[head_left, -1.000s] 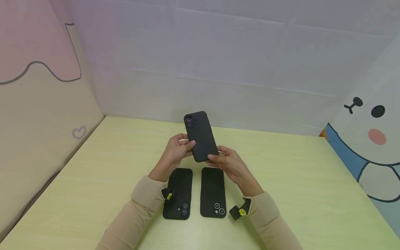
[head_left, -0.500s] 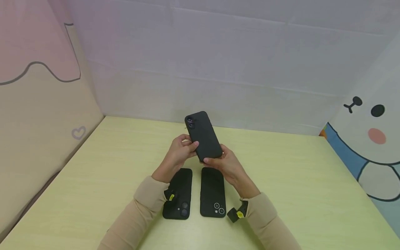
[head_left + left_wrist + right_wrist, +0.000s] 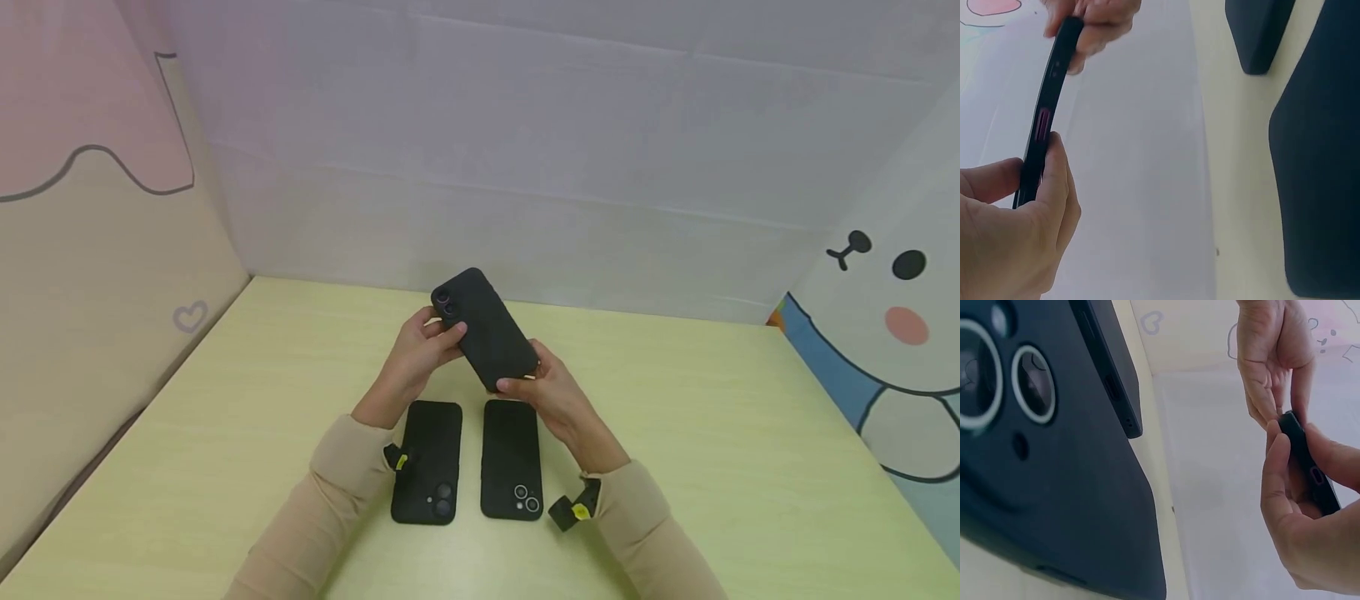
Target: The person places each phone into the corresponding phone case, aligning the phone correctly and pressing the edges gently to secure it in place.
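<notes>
Both hands hold one black phone in a case (image 3: 487, 329) above the table, its back and two camera lenses toward the head camera. My left hand (image 3: 416, 354) pinches its left long edge near the lenses, thumb on the back. At the lower right end, my right hand (image 3: 558, 396) grips a corner between thumb and fingers. In the left wrist view the phone (image 3: 1047, 115) appears edge-on, with a pinkish slot in its side. The right wrist view shows its short end (image 3: 1310, 462) between the right thumb and fingers. The phone's front is hidden from the head camera.
Two more black phones lie back up below the hands: the left phone (image 3: 431, 450) and the right phone (image 3: 512, 450), which has ringed lenses. They rest on a pale yellow table (image 3: 712, 433). A whitish cloth wall (image 3: 600, 167) stands behind it.
The held phone has tilted further, its camera end leaning left and its lower end shifting right. My left hand has moved slightly up and left. The two phones on the table have stayed put.
</notes>
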The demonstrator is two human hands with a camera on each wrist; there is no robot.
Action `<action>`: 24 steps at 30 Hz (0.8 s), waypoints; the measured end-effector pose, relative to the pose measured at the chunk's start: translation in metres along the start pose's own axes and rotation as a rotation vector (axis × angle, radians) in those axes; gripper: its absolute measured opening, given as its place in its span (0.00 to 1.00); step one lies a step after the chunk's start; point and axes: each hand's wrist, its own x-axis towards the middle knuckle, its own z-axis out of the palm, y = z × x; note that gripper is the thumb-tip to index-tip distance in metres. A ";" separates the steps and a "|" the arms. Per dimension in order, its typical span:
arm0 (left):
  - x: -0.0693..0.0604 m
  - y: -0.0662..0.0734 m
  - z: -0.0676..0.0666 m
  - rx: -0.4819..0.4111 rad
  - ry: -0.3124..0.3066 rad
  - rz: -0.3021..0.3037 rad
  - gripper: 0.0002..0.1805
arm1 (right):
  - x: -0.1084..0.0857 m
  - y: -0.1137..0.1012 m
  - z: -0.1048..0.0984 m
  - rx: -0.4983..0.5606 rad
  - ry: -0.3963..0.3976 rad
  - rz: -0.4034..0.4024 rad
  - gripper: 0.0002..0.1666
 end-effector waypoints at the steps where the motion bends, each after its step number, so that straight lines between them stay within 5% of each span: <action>1: 0.001 0.001 -0.001 -0.001 0.012 0.005 0.24 | 0.000 0.000 -0.001 -0.007 -0.008 0.000 0.32; 24: 0.001 -0.001 -0.013 -0.002 0.106 0.036 0.25 | -0.002 -0.013 -0.028 -0.053 -0.026 0.058 0.30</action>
